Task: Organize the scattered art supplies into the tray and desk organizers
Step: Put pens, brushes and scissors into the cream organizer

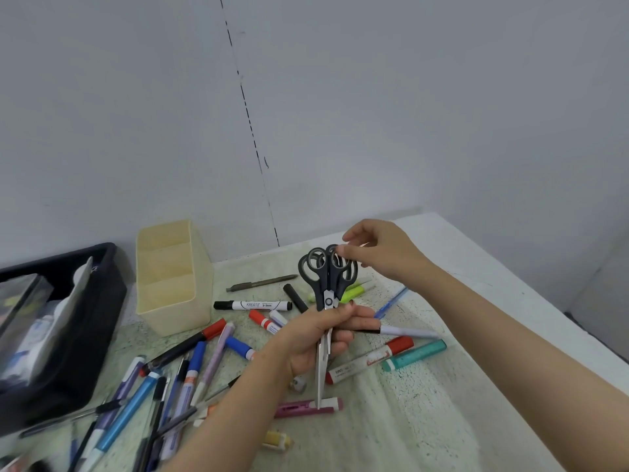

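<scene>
Black-handled scissors (327, 284) stand closed, handles up, blades down, over scattered markers (253, 305) beside a cream organizer (163, 318).

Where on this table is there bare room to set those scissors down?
Bare cloth lies below the teal marker, right of the pink pen. The white table edge behind the right hand is bare too. The beige organizer looks empty. Left of the left hand, which grips the scissors, pens pile thickly.

Two bare forearms — left hand (318, 338) and right hand (383, 255) bare too.
</scene>
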Demonstrator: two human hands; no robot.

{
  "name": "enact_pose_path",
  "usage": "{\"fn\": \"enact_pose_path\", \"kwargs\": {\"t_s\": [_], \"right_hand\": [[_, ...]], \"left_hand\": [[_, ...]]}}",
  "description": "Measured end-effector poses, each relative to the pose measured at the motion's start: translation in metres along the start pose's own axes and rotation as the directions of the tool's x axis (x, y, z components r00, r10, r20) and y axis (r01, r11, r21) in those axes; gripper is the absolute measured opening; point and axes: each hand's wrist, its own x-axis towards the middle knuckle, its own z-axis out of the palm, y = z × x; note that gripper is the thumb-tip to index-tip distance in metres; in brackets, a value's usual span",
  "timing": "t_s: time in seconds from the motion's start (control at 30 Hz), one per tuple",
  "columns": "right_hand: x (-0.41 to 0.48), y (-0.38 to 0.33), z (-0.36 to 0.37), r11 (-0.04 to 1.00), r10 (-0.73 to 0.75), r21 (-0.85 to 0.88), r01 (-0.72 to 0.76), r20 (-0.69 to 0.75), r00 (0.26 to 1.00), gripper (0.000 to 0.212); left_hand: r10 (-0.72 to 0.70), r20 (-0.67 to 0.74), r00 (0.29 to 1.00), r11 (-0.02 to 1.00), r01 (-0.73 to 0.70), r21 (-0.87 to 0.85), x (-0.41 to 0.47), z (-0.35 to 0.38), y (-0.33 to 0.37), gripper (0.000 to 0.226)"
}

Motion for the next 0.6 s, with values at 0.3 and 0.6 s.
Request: {"fn": "enact_pose_path", "kwargs": {"t_s": [0.3, 0.6], "right_hand": [[-0.006, -0.001, 0.007, 0.962, -0.105, 0.273, -0.007, 0.393, 0.913, 0.060], [0.007, -0.008, 0.031, 0.933, -0.152, 0.353, -0.063, 0.548, 0.823, 0.038]], "left_hand": [[-0.018, -0.001, 1.000, 1.000, 0.018, -0.010, -0.008, -0.005, 0.005, 0.025], [-0.045, 0.018, 0.999, 0.997, 0.046, -0.057, -0.031, -0.022, 0.005, 0.026]]}}
